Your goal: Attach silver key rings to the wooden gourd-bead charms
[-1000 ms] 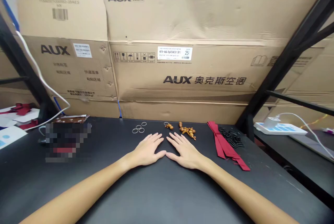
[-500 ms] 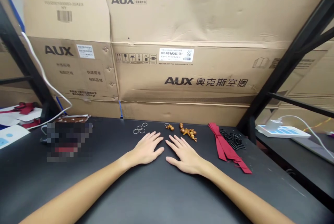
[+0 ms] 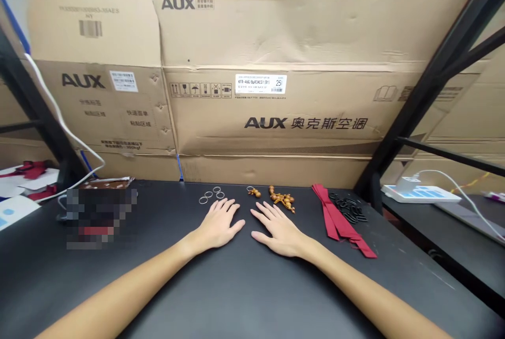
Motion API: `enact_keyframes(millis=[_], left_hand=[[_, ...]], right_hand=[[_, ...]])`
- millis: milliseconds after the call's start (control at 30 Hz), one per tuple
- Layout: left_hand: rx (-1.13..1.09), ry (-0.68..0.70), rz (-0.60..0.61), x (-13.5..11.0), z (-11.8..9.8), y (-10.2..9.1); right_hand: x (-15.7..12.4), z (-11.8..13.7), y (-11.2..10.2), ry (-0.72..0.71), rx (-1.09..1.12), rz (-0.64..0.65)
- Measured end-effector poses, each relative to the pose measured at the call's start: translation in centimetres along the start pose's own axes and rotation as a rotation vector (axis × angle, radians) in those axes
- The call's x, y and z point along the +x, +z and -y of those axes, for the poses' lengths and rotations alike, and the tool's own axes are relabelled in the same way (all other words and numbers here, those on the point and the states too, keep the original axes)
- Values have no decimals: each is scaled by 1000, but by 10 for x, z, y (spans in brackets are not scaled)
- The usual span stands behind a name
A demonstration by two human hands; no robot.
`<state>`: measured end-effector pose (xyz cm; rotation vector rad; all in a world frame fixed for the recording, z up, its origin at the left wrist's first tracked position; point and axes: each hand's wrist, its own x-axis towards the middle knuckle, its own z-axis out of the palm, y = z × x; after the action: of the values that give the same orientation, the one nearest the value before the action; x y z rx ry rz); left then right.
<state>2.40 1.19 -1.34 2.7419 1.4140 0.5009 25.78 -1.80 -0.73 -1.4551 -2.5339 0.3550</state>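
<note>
Palm down on the black table (image 3: 236, 297), my left hand (image 3: 219, 226) lies flat with its fingers stretched out and holds nothing. Just beyond its fingertips are several thin metal rings (image 3: 203, 200). My right hand (image 3: 279, 230) is also flat and empty, its fingers spread and its thumb pointing at the left thumb across a small gap. Past the right fingertips lie a small wooden gourd-shaped bead charm (image 3: 255, 193) with a ring and a cluster of brown wooden bead charms (image 3: 282, 200).
Red fabric strips (image 3: 334, 218) and a pile of black clips or buckles (image 3: 349, 208) lie to the right. At left sits a dark pouch-like item (image 3: 104, 212), partly blurred out. Cardboard (image 3: 276, 28) stands behind the table. A power strip (image 3: 422, 194) is beyond the right frame post.
The view has shifted slightly. My hands stand a little farther apart, the left one having moved left. The metal rings sit in a slightly different arrangement.
</note>
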Motion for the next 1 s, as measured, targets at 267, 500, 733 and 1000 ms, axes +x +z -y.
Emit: enact_keyframes(millis=[267,500,733,1000], left_hand=[[10,-215,-47,-1,-1,7],[30,-222,-40,1,-2,2],[34,-232,-53,5,5,3],[-80,7,-101,1,-5,-8]], right_hand=[[0,0,0,-2,5,-23],[-1,-1,1,-14,-7,-44],[2,0,5,-4,-129,-191],[7,-16,-5,374,-539,-488]])
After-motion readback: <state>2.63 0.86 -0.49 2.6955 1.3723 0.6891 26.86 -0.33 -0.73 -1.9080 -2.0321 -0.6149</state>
